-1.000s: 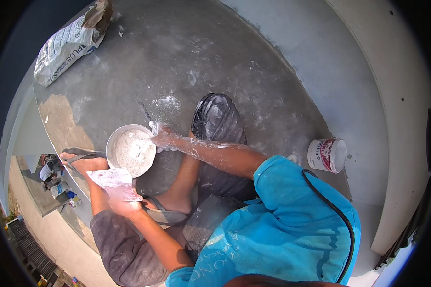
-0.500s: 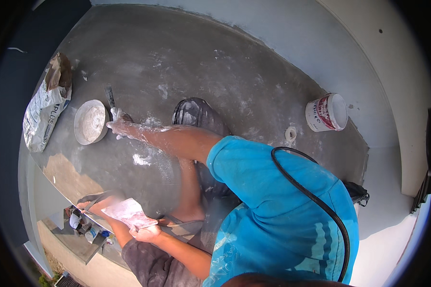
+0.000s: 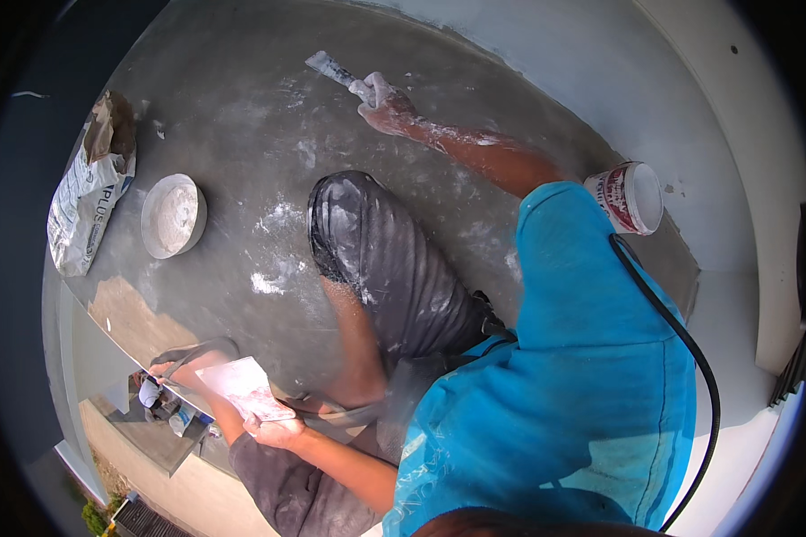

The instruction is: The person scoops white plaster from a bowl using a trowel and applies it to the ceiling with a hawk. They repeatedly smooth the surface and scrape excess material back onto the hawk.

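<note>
My right hand (image 3: 387,104) is stretched out over the grey floor and closed round the handle of a putty knife (image 3: 330,67). White powder coats its fingers, and the blade points up and to the left. Low in the picture, my left hand (image 3: 276,430) grips the edge of a flat, pale rectangular plate (image 3: 242,387) with pinkish-white smears. The plate is held over my lower leg; its exact kind I cannot tell. On the floor to the left stands a round bowl (image 3: 173,216) of whitish powder or paste, apart from both hands.
An open paper sack (image 3: 91,201) leans at the far left. A white-and-red bucket (image 3: 627,199) lies tipped near the pale wall (image 3: 582,67) on the right. My bent knee (image 3: 354,210) rises mid-floor. Below the floor's left edge, another person (image 3: 150,391) is seen at a lower level.
My right hand has swung up and to the right with the putty knife, away from beside the bowl. My left hand stays nearly in place with the plate.
</note>
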A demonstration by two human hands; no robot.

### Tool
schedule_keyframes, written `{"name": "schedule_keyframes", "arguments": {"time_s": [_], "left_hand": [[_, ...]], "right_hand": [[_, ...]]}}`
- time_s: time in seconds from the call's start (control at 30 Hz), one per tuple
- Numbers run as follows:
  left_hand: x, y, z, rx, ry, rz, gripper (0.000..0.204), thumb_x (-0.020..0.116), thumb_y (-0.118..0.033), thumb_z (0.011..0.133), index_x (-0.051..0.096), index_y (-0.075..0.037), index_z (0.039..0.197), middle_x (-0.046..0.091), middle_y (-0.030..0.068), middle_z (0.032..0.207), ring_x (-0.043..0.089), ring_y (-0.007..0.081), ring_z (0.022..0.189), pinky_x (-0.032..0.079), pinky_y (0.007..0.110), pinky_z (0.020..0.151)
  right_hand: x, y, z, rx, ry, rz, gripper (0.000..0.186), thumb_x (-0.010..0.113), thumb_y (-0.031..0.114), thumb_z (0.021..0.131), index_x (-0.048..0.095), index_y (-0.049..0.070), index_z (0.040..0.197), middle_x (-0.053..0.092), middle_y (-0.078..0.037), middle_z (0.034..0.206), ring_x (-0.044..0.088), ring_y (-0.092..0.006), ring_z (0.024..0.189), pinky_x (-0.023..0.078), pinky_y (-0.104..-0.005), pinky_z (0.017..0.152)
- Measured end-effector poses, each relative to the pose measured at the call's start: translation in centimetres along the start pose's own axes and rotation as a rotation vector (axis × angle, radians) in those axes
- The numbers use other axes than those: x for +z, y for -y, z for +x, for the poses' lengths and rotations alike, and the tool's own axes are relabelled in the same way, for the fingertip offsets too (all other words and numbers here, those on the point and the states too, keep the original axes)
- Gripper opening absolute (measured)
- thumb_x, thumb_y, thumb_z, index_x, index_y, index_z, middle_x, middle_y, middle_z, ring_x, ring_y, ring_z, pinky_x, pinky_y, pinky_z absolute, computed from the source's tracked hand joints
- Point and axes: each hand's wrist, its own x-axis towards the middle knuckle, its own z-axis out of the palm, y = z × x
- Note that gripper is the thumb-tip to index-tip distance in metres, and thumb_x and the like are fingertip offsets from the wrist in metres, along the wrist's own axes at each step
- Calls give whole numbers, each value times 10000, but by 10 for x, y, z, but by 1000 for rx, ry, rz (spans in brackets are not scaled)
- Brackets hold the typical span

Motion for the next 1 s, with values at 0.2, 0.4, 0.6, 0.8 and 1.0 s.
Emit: {"name": "schedule_keyframes", "arguments": {"time_s": [0.2,0.4,0.6,0.8,1.0], "left_hand": [[-23,-3,5,121,68,46,540,401,-119,907,394,51,1419,400,188,1472,395,336,1351,311,492,1134],[-32,-19,3,196,-158,219,359,501,-161,934,562,41,1224,590,194,1224,567,295,1137,436,430,1022],[-80,-17,44,184,-121,66,327,463,-124,964,557,95,1187,601,209,1200,571,269,1141,416,352,1048],[-79,-23,93,-200,320,-306,286,526,-124,921,550,88,1112,594,190,1082,586,256,1020,501,365,894],[-26,-8,107,-76,156,-339,237,483,-80,921,527,100,1069,600,206,997,602,282,932,520,385,857]], "right_hand": [[-25,-133,0,85,-397,-101,523,678,320,853,514,132,1313,586,-149,1228,547,-342,1162,444,-446,978],[-26,-163,45,199,-581,-273,379,644,212,846,495,-9,1116,516,-200,1100,536,-395,1059,434,-489,923],[47,-145,69,180,-551,-186,520,535,348,937,436,-31,1279,486,-243,1290,526,-391,1151,413,-505,955],[94,-34,48,-204,-175,438,340,629,322,890,525,37,1041,614,-139,834,614,-296,785,471,-444,724],[51,-101,76,23,-508,5,398,622,305,904,523,39,1184,537,-162,1117,496,-337,1076,390,-469,921]]}}
